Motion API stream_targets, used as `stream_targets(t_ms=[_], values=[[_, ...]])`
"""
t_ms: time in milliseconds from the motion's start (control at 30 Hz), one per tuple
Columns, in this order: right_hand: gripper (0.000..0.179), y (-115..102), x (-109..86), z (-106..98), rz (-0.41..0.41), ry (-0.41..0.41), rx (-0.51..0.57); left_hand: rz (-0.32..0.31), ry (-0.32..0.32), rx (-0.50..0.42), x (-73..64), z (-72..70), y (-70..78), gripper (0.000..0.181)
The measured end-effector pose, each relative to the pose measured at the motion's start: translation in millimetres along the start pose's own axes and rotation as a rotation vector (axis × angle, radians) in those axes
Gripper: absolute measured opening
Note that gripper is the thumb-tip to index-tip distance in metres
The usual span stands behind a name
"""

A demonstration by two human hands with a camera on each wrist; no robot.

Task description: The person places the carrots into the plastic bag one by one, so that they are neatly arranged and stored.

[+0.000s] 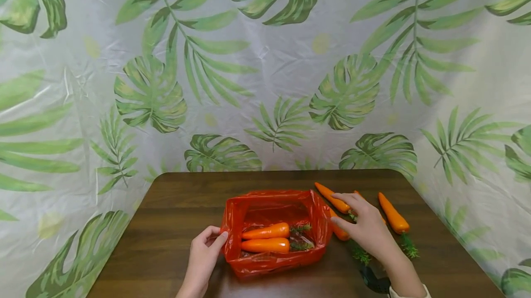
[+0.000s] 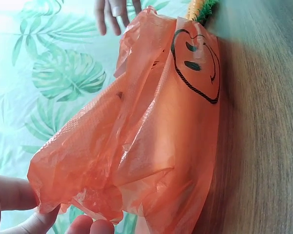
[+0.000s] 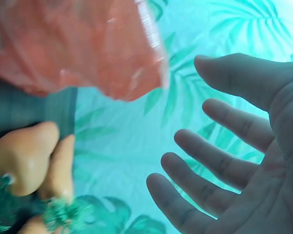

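Inside one red bag [image 1: 271, 266] lie two carrots [image 1: 265, 245]

Head view: right hand [image 1: 367, 226] partly covers carrots [image 1: 339, 232]; dark object [image 1: 375, 282] by wrist unidentifiable. Right wrist view: red bag [image 3: 83, 44] blurs, runs off top. Left wrist view: left hand [image 2: 36, 222] cropped.

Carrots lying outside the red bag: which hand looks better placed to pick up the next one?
The right hand, I'd judge: it is empty, fingers extended, and close to those carrots. The left hand pinches the red bag by its edge on the opposite side.
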State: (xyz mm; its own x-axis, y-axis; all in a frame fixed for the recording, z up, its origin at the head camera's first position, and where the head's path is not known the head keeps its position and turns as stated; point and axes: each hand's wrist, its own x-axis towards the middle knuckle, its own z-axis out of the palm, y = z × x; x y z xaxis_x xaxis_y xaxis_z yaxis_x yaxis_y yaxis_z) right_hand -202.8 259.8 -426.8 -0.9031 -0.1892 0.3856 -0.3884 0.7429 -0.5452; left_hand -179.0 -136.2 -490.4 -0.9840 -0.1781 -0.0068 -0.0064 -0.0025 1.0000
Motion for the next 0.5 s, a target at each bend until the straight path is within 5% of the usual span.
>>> stream_targets(t_ms=[500], values=[[0.058, 47, -8.1, 21, 0.084, 0.022, 0.016, 0.003, 0.031, 0.025, 2.7, -0.1, -3.2, 0.02]])
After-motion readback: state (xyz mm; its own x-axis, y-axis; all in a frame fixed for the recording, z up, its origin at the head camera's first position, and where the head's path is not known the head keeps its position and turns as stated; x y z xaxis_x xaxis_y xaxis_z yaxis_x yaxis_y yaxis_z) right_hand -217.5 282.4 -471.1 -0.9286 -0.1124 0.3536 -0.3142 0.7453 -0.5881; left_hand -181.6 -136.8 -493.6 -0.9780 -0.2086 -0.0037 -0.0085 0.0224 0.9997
